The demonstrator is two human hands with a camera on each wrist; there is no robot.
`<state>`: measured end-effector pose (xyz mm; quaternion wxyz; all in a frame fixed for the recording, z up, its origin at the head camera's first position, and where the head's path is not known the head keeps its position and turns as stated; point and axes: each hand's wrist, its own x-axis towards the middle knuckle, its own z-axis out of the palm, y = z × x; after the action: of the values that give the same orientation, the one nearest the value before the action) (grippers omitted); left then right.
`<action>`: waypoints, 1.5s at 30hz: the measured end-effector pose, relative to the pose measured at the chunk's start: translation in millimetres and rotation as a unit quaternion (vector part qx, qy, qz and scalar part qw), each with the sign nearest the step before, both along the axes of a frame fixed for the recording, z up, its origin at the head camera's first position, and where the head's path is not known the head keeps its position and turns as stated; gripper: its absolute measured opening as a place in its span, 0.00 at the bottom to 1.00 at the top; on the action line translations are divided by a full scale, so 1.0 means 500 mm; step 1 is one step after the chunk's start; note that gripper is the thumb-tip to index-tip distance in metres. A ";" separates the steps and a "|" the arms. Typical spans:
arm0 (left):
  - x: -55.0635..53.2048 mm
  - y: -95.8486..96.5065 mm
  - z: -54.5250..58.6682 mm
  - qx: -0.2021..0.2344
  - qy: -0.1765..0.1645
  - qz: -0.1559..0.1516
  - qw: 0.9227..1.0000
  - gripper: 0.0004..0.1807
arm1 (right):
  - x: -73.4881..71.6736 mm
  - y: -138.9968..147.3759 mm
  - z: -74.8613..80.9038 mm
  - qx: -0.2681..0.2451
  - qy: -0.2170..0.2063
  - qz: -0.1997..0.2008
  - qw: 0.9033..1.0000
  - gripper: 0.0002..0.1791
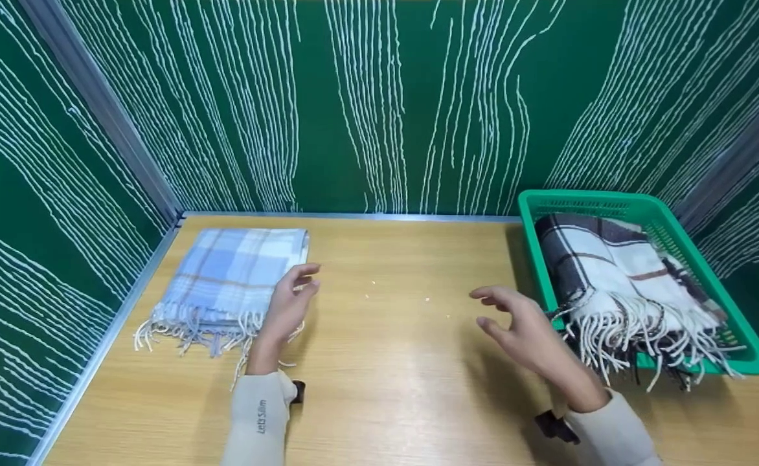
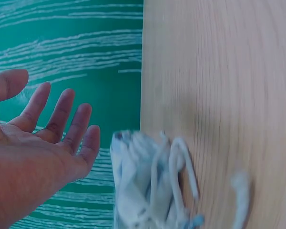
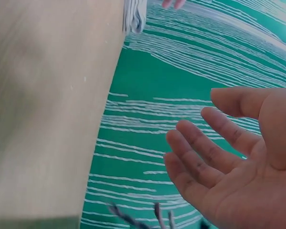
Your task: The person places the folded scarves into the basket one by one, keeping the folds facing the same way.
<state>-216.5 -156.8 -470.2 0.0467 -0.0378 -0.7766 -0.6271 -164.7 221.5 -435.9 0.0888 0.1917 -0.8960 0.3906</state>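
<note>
A folded blue and white plaid scarf with fringe lies at the left of the table; its fringed end shows in the left wrist view. My left hand hovers by its right edge, fingers loosely bent and holding nothing. On the right, a folded black and white plaid scarf sits in a green basket, its fringe hanging over the near rim. My right hand is in the air left of the basket, fingers relaxed and parted, as the palm in the right wrist view also shows.
The wooden table carries a few tiny white specks between the hands. Green panels with wavy white lines stand behind and at both sides, with grey metal posts at the corners.
</note>
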 end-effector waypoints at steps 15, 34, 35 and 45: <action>0.009 -0.092 0.013 0.003 -0.059 0.103 0.993 0.22 | -0.017 -0.056 -0.065 -0.060 -0.086 0.025 0.994 0.19; 0.025 -0.216 0.011 -0.102 -0.116 0.183 0.971 0.25 | -0.021 -0.102 -0.100 -0.135 -0.121 0.037 0.983 0.18; 0.026 -0.222 0.009 -0.113 -0.110 0.190 0.969 0.25 | -0.022 -0.105 -0.101 -0.138 -0.125 0.038 0.982 0.18; 0.033 -0.270 -0.013 -0.214 -0.114 0.217 0.945 0.28 | -0.024 -0.144 -0.111 -0.159 -0.166 0.058 0.971 0.20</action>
<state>-199.9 -291.7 -476.6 0.0836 0.1944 -0.8822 -0.4207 -176.7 149.2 -491.4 -0.0542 0.1593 -0.8117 0.5593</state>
